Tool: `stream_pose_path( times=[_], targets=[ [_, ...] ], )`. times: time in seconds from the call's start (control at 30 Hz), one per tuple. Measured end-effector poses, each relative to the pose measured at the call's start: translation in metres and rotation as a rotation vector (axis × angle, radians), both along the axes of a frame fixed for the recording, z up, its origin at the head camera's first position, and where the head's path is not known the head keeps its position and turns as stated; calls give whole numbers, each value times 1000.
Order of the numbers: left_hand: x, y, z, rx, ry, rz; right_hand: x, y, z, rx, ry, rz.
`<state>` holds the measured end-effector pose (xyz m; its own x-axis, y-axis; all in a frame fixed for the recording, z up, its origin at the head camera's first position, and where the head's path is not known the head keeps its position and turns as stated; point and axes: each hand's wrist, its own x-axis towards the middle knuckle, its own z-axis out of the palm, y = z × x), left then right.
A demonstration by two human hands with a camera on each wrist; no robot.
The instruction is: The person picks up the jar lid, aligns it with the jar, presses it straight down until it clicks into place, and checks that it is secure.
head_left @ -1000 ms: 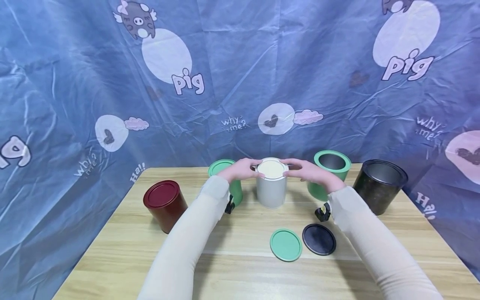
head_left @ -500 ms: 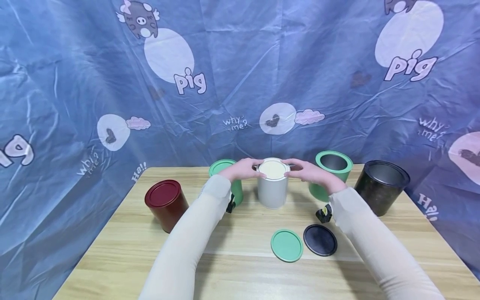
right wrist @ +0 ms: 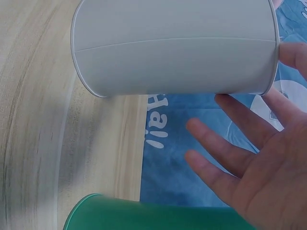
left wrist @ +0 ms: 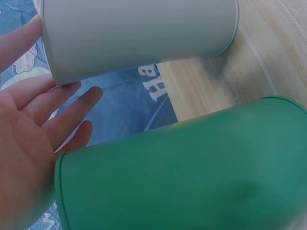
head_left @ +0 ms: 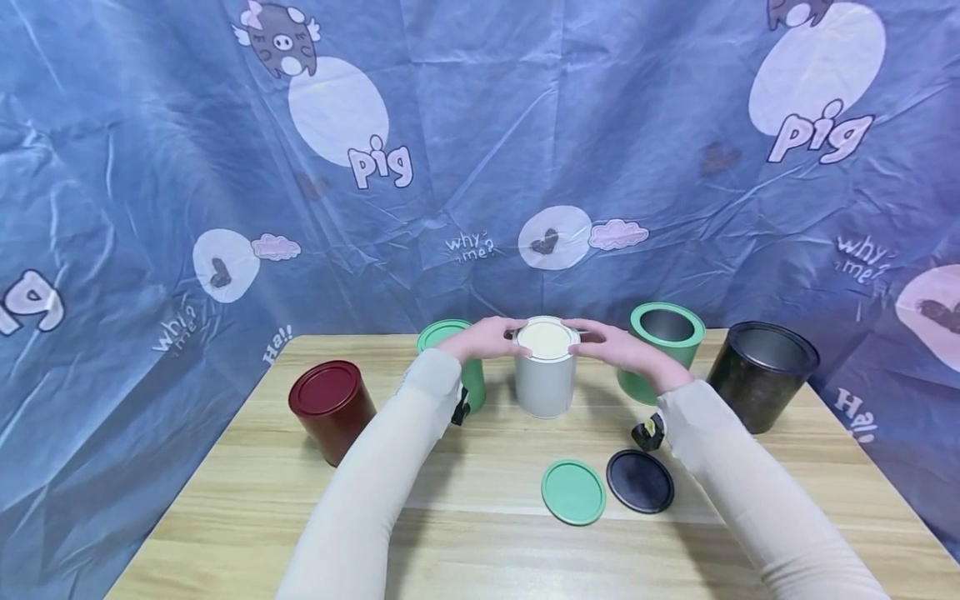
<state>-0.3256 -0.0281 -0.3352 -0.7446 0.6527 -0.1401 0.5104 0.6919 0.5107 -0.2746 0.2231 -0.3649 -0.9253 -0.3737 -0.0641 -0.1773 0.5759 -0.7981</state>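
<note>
A white can (head_left: 543, 387) stands upright near the table's back edge, its cream lid (head_left: 546, 340) on top. From the left, my left hand (head_left: 483, 338) holds the can's upper rim between thumb and fingers; the outer fingers are spread free in the left wrist view. My right hand (head_left: 617, 343) grips the same rim from the right, its lower fingers stretched away from the can in the right wrist view. Close under my left hand stands a lidded green can (left wrist: 182, 177), partly hidden in the head view. An uncovered green can (head_left: 651, 385) is behind my right forearm.
A dark red lidded can (head_left: 333, 417) stands at the left. At the right is an uncovered black can (head_left: 757, 383). A green lid (head_left: 573, 492) and a black lid (head_left: 640, 481) lie side by side on the wooden table (head_left: 480, 550). A blue printed cloth hangs behind.
The head view has shifted very slightly. Both hands stay on the white can's rim, and the cans and loose lids keep their places.
</note>
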Motion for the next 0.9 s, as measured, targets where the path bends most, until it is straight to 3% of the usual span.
stream_pose_path(
  times=[0.27, 0.9],
  targets=[
    [-1, 0, -1, -3, 2, 1, 2, -1, -1, -13, -2, -1],
    [-1, -1, -1, 1, -1, 3, 1, 1, 2, 85, 18, -10]
  ],
)
